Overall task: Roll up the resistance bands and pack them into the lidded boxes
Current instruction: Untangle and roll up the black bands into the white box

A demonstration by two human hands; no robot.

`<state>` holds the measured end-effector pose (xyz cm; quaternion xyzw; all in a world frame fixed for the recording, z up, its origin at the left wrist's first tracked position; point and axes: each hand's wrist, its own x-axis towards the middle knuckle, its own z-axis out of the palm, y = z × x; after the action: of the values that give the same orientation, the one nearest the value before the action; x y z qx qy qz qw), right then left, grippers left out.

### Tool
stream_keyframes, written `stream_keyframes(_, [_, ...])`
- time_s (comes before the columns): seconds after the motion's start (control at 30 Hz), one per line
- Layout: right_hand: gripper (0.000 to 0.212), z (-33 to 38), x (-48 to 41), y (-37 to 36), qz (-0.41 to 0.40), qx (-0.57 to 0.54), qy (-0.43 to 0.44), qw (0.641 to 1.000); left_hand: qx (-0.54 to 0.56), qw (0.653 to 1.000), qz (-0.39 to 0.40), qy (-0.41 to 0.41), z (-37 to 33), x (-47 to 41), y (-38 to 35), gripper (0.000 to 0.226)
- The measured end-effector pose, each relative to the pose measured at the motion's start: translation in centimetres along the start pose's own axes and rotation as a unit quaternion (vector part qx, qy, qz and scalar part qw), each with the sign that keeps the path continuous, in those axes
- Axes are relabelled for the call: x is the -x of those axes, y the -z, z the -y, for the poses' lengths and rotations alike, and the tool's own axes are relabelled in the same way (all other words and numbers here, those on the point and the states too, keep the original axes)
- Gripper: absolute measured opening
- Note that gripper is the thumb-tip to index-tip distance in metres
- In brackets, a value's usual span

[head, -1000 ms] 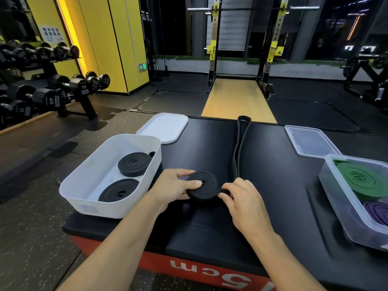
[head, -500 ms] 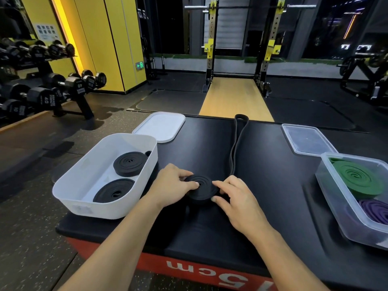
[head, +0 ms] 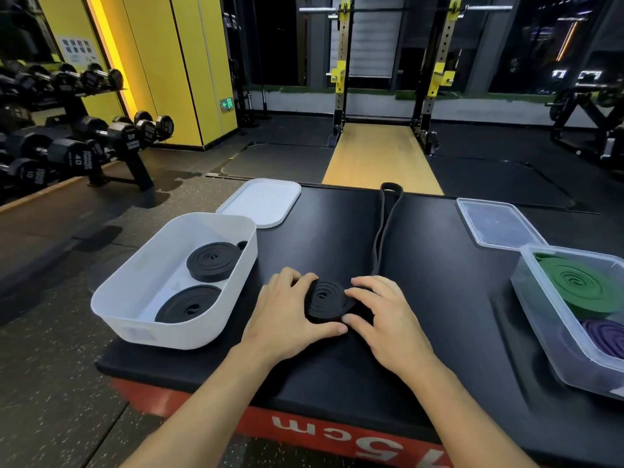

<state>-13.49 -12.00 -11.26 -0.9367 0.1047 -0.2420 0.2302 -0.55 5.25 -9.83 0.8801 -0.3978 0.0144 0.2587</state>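
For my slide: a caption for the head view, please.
Left hand and right hand grip a partly rolled black band on the platform, between a white box and a clear box.

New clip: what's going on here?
A person is rolling up a black band on the black platform. The left hand and right hand both grip its coiled part, while the unrolled tail stretches away. Two black coils lie in the white box, a green coil and a purple coil in the clear box. The white lid and clear lid lie beside them.

A gym: dumbbell rack (head: 84,143), squat rack (head: 391,72), rubber floor mats (head: 280,162).
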Motion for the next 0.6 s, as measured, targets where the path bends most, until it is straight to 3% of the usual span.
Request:
stream_keyframes(0.27, [0.038,-0.8,-0.7,0.6,0.036,-0.03,0.018,0.999,0.048,0.998,-0.016,0.022,0.0,0.0,0.0,0.08])
stream_keyframes(0.43, [0.027,-2.0,-0.9,2.0,0.034,0.024,0.058,0.997,0.06,0.998,-0.005,0.002,0.0,-0.2,0.3,0.088])
stream_keyframes(0.6, [0.041,-2.1,-0.7,1.7,0.033,0.018,0.059,0.998,0.074,0.996,0.034,-0.019,0.4,-0.4,0.2,0.092])
